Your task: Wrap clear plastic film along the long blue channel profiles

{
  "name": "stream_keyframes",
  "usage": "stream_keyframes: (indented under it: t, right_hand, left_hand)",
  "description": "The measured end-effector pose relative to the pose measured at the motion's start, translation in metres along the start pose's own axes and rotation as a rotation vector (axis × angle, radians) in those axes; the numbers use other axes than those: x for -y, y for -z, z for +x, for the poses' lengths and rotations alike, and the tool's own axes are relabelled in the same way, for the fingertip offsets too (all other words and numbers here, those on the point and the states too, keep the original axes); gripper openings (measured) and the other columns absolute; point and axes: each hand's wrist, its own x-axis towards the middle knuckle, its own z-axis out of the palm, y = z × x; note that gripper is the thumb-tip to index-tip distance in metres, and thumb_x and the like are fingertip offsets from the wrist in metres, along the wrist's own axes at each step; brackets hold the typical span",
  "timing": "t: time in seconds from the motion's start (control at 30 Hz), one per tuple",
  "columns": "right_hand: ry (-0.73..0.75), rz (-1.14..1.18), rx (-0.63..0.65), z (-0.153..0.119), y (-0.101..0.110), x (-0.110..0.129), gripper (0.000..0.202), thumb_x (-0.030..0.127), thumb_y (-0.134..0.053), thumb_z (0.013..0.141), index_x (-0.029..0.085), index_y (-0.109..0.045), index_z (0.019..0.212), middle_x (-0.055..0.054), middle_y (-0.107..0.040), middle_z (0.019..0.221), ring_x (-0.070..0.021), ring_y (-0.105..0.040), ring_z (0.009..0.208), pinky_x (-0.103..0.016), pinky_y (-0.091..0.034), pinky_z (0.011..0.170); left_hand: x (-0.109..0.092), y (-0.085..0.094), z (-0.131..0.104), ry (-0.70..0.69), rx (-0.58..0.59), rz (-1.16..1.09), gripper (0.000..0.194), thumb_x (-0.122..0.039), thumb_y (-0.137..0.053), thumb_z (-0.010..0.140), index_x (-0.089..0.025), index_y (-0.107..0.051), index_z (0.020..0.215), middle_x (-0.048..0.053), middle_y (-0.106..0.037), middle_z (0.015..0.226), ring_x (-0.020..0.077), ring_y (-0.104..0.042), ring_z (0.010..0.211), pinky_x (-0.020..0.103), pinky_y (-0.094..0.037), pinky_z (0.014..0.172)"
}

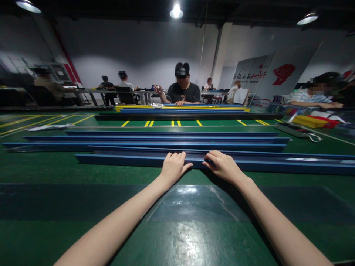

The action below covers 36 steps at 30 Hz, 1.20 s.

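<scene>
A long blue channel [124, 160] lies across the green table in front of me, reaching the right edge of view. My left hand [175, 165] rests on its near wall, fingers curled over the rim and thumb pointing right. Just to the right, my right hand [219, 163] holds the same channel, its fingers bent over the rim and its thumb on the near side. Behind it lie more blue channels [155, 140], parallel and close together. A clear film strip [191, 203] lies flat beneath my forearms.
Farther back are a black strip [194, 117] and a yellow strip [227, 109]. A person [183, 88] sits across the table. At right are a grey tray [296, 131] and yellow and red bins [310, 121]. White material [52, 126] lies at left.
</scene>
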Motion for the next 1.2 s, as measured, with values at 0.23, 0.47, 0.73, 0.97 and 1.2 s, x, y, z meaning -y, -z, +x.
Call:
stream_keyframes:
  t: [0.23, 0.47, 0.73, 0.97, 1.2]
  right_hand:
    - [0.001, 0.023, 0.013, 0.0003, -0.0003, -0.0002, 0.02, 0.031, -0.039, 0.085, 0.018, -0.054, 0.079, -0.004, -0.056, 0.079, -0.0142, -0.05, 0.074, -0.022, -0.035, 0.059]
    - [0.002, 0.025, 0.015, 0.0012, -0.0007, -0.0013, 0.015, 0.024, -0.04, 0.084, 0.018, -0.051, 0.077, -0.004, -0.056, 0.077, -0.0141, -0.05, 0.072, -0.022, -0.032, 0.058]
    - [0.02, -0.007, 0.036, 0.0025, 0.0016, -0.0024, 0.015, 0.023, -0.039, 0.085, 0.018, -0.052, 0.077, -0.004, -0.057, 0.078, -0.0137, -0.051, 0.072, -0.023, -0.031, 0.058]
    - [0.007, -0.008, 0.06, 0.0043, 0.0041, -0.0025, 0.014, 0.021, -0.041, 0.083, 0.018, -0.053, 0.076, -0.004, -0.058, 0.078, -0.0132, -0.052, 0.072, -0.022, -0.03, 0.057]
    - [-0.026, 0.013, 0.073, 0.0024, 0.0054, -0.0063, 0.015, 0.023, -0.041, 0.082, 0.018, -0.053, 0.075, -0.003, -0.059, 0.078, -0.0131, -0.053, 0.072, -0.022, -0.029, 0.056]
  left_hand:
    - [-0.0002, -0.0009, 0.0001, -0.001, -0.004, 0.01, 0.035, -0.049, -0.042, 0.08, -0.015, -0.051, 0.08, 0.004, -0.06, 0.071, 0.0183, -0.053, 0.069, 0.03, -0.031, 0.064]
    - [0.0008, -0.0021, -0.0002, -0.007, -0.014, 0.003, 0.035, -0.049, -0.042, 0.081, -0.015, -0.05, 0.081, 0.004, -0.06, 0.073, 0.0179, -0.053, 0.069, 0.029, -0.032, 0.064]
    - [0.001, -0.0013, -0.0007, -0.02, 0.001, 0.0, 0.034, -0.048, -0.04, 0.082, -0.016, -0.05, 0.083, 0.005, -0.06, 0.074, 0.0182, -0.053, 0.07, 0.03, -0.033, 0.066]
    - [0.0008, -0.0002, 0.0, -0.049, 0.01, -0.047, 0.028, -0.041, -0.038, 0.085, -0.016, -0.05, 0.084, 0.004, -0.06, 0.077, 0.0172, -0.052, 0.073, 0.03, -0.033, 0.067]
    - [-0.0002, -0.0003, 0.0, -0.085, -0.004, -0.088, 0.026, -0.036, -0.04, 0.085, -0.014, -0.05, 0.095, 0.005, -0.061, 0.087, 0.0171, -0.053, 0.078, 0.03, -0.034, 0.07]
